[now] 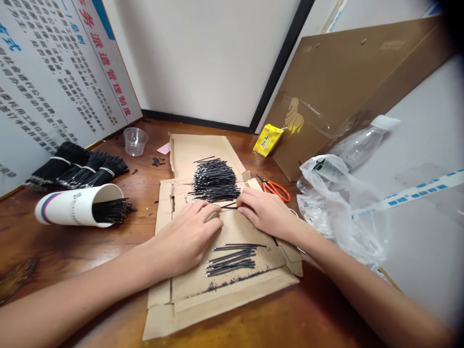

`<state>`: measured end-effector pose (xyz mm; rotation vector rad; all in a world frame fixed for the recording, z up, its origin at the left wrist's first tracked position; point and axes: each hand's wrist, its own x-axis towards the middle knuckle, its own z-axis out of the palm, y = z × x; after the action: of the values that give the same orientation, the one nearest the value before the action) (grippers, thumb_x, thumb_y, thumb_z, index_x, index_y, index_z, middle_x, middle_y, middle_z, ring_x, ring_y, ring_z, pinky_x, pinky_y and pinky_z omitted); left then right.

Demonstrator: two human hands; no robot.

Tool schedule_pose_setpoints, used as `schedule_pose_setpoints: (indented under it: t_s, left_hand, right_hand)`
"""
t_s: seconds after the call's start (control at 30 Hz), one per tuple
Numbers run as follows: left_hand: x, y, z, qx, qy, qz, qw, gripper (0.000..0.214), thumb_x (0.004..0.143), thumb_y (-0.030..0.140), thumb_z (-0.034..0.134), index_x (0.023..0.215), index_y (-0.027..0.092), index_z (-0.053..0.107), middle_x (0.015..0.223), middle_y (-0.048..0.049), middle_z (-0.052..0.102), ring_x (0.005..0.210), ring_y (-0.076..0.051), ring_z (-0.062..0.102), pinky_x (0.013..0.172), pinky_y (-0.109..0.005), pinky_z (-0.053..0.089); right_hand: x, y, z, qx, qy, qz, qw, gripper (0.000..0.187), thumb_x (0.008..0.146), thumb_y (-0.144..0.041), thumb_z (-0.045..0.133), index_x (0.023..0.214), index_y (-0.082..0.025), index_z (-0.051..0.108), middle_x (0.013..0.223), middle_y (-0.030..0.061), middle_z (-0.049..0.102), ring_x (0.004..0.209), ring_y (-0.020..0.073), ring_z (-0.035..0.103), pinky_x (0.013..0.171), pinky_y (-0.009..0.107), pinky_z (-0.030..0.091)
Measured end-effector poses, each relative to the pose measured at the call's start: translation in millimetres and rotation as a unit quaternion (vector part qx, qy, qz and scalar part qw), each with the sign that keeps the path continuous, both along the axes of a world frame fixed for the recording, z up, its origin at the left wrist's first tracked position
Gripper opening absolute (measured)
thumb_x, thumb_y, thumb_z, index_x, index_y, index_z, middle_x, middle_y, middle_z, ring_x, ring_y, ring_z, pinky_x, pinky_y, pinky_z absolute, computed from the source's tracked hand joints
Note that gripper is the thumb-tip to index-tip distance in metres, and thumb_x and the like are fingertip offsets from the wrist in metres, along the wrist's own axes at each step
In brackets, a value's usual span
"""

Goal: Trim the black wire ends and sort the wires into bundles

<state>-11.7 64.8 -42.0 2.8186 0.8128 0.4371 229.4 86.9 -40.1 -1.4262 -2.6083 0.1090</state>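
Observation:
Between my two hands a couple of thin black sticks (229,207), like short cable pieces, lie across the flattened cardboard (195,285). My left hand (194,232) rests low over the cardboard, fingers curled at the sticks' left ends. At their right ends, my right hand (259,210) has its fingers and thumb pinched together. Just beyond both hands is a dense pile of black sticks (215,179) with shiny ends. A smaller group of black sticks (232,261) lies nearer to me, with dark crumbs around it. The left fingertips are partly hidden.
At left lie a white paper cup (68,208) filled with black sticks and several banded bundles (83,166). A clear plastic cup (135,142) stands behind. Orange-handled scissors (276,189), a yellow box (267,140), a plastic bag (333,208) and a brown box (340,82) are at right.

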Motion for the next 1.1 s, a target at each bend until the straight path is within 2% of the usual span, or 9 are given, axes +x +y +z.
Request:
schedule_pose_setpoints:
  t_s: [0.43,1.1]
  left_hand:
    - [1.7,-0.4,2.0,0.0,0.013,0.014,1.0,0.019,0.095,0.011,0.043,0.102,0.013,0.061,0.116,-0.0131,0.057,0.108,-0.028,0.047,0.091,-0.047,0.044]
    - [2.2,0.5,1.2,0.0,0.014,0.016,1.0,0.02,0.096,0.012,0.042,0.103,0.013,0.061,0.117,-0.0124,0.056,0.108,-0.028,0.047,0.092,-0.047,0.043]
  right_hand:
    - [2.3,-0.1,-2.7,0.017,-0.008,0.019,1.0,0.016,0.096,-0.015,0.045,0.093,-0.019,0.061,0.096,0.0045,0.061,0.089,0.0189,0.058,0.07,0.029,0.04]
    - [3.4,0.7,-3.4,0.005,-0.001,0.013,1.0,0.016,0.095,-0.014,0.045,0.092,-0.02,0.06,0.097,0.0043,0.061,0.089,0.0185,0.057,0.067,0.028,0.038]
